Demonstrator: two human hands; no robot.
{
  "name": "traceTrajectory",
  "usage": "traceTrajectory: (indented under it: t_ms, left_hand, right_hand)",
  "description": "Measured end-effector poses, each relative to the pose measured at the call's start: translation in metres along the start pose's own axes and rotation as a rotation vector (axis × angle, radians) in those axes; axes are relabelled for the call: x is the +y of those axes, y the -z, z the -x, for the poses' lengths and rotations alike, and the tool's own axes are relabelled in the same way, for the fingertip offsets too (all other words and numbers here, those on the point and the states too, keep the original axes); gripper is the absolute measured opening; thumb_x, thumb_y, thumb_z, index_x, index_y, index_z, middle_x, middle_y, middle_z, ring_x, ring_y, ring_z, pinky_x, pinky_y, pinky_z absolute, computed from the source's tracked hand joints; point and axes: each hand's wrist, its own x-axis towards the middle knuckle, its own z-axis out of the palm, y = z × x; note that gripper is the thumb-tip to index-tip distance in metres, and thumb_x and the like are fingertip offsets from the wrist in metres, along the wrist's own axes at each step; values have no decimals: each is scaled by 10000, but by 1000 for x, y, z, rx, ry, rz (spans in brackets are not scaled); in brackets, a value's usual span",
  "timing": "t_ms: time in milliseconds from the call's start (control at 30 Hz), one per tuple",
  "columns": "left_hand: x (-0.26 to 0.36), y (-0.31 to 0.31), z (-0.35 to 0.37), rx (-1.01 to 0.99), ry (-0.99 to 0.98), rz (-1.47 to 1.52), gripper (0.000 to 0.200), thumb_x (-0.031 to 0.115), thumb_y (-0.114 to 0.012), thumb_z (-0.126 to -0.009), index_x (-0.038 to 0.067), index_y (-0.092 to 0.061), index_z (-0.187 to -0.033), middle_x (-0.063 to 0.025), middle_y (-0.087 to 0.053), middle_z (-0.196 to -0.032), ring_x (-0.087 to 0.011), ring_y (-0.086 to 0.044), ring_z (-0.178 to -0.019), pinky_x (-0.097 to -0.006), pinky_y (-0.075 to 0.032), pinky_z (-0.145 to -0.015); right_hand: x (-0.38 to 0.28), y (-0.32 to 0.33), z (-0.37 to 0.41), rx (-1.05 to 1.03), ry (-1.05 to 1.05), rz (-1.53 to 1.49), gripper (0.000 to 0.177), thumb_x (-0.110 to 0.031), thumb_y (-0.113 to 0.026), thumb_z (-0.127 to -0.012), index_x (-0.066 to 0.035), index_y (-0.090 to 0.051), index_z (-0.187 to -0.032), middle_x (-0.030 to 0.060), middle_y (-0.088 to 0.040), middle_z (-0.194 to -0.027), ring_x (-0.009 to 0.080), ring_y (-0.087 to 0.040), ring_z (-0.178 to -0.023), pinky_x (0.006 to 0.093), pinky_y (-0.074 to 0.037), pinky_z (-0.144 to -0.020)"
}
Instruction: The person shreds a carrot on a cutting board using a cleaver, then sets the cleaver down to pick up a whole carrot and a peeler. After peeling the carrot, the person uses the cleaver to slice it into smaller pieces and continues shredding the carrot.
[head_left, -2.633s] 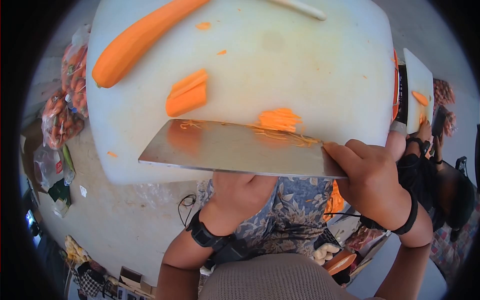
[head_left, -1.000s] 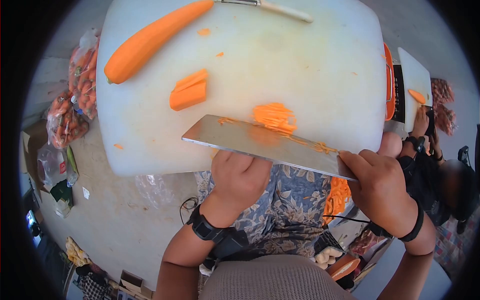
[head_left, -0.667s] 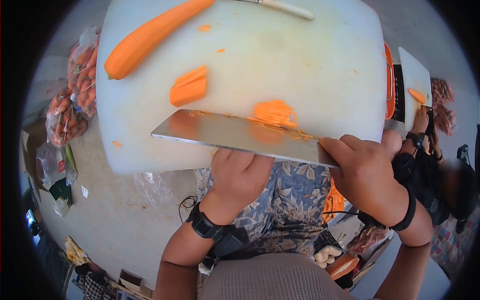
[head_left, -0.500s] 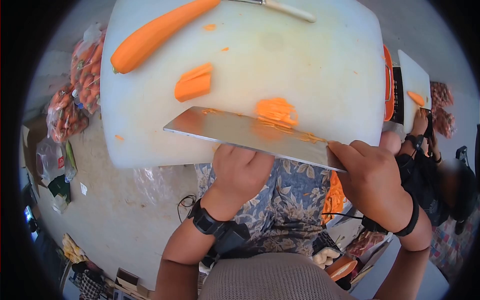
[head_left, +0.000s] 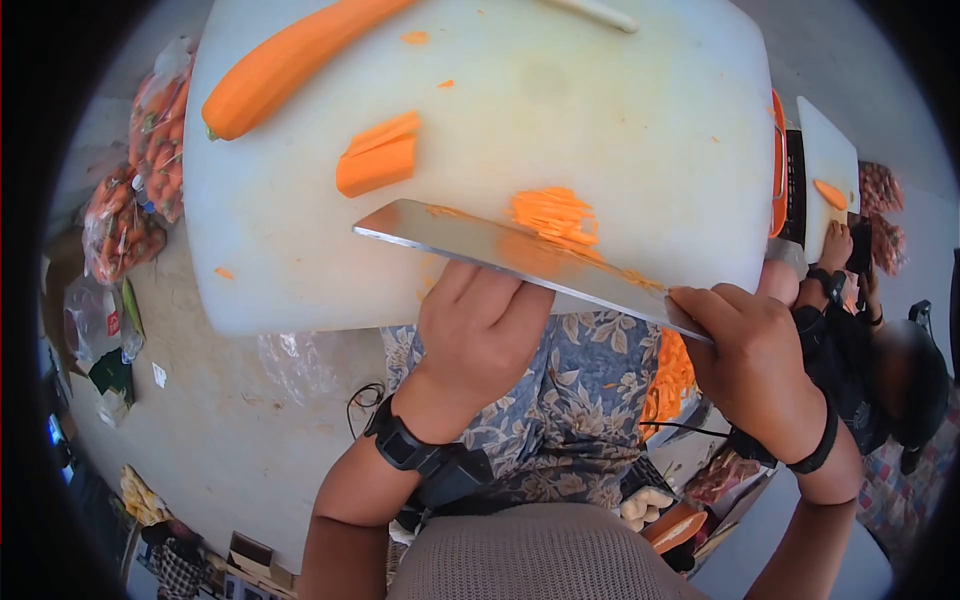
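Observation:
My right hand (head_left: 755,350) grips a broad cleaver (head_left: 480,238) at its right end; the handle is covered by the fingers. The blade is tilted over the near part of a white cutting board (head_left: 640,130), with orange shreds stuck to it. Against the blade's near side, my left hand (head_left: 485,325) is closed with fingers curled; the blade hides the fingertips and whatever they hold. Just beyond the blade lies a small pile of carrot strips (head_left: 555,215). A cut carrot chunk (head_left: 378,155) and a long peeled carrot (head_left: 290,75) rest farther left on the board.
A white-handled tool (head_left: 600,14) lies at the board's far edge. Bags of carrots (head_left: 160,140) stand on the floor at left. Shredded carrot (head_left: 672,380) sits below the board at right. A co-worker's hand (head_left: 837,245) is at another board (head_left: 828,150) on the right.
The cleaver and my right hand have shifted slightly right, and the blade's tip has moved right and away from me. My left hand stays close to the blade. The view has shifted a little.

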Motion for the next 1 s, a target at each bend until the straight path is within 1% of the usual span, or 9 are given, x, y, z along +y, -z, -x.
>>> traceTrajectory:
  t_ms: [200,267,400,567,700,767,900,967,1000]
  left_hand:
    - [2,2,2,0,-2,-21,289,11,-681,-639,31,-732,-923,-79,-665,-981,-277,-633,-858,-329,-535,-756]
    - [2,0,5,-2,20,-13,290,12,-680,-647,40,-732,-931,-73,-667,-980,-270,-633,-848,-325,-532,-735]
    - [1,-1,7,42,-18,-33,276,10,-675,-640,51,-729,-908,-65,-666,-960,-264,-627,-811,-321,-525,-694]
    - [2,1,6,1,-8,-23,238,19,-670,-634,57,-722,-864,-61,-660,-920,-264,-614,-765,-325,-516,-660]
    - [0,1,2,4,-13,-20,254,25,-669,-641,58,-727,-886,-61,-660,-925,-261,-618,-773,-325,-520,-672]
    - [0,2,3,-10,-18,-22,271,30,-667,-647,56,-730,-909,-64,-661,-938,-261,-623,-793,-325,-525,-685]
    - [1,3,4,-8,-8,-11,291,32,-668,-645,55,-731,-928,-67,-662,-961,-260,-630,-824,-322,-529,-703]
    - [1,4,3,-28,-18,-17,292,32,-672,-639,55,-729,-925,-69,-664,-973,-257,-634,-849,-320,-531,-715]
    - [1,4,4,-31,-17,-13,292,32,-672,-639,55,-729,-925,-69,-664,-973,-257,-634,-849,-320,-531,-715]
  right_hand:
    - [-8,-14,-15,82,54,45,303,29,-694,-694,-32,-654,-988,118,-612,-730,307,-627,-662,400,-475,-579]
    - [-9,-12,-15,102,78,30,291,23,-698,-701,-36,-660,-984,110,-604,-712,296,-620,-642,396,-469,-574]
    - [-15,1,-4,81,63,94,281,19,-699,-708,-32,-666,-983,106,-593,-694,286,-608,-620,393,-466,-568]
    - [-12,9,12,51,28,72,336,25,-705,-665,-27,-669,-995,110,-577,-682,292,-601,-626,396,-467,-563]
    - [-10,6,10,55,16,63,357,34,-696,-646,-23,-661,-997,115,-584,-698,305,-604,-638,402,-469,-565]
    - [-9,2,4,114,101,101,185,-17,-669,-686,-66,-571,-835,62,-529,-654,244,-590,-556,359,-467,-505]
    - [-8,-3,-7,93,111,83,180,-24,-667,-683,-71,-566,-825,63,-530,-659,242,-593,-559,358,-473,-505]
    - [-5,-7,-10,37,60,30,387,56,-669,-632,-34,-645,-1008,114,-601,-729,315,-620,-656,406,-474,-576]
    - [-6,-10,-13,34,56,30,387,56,-669,-632,-34,-645,-1008,114,-601,-729,315,-620,-656,406,-474,-576]
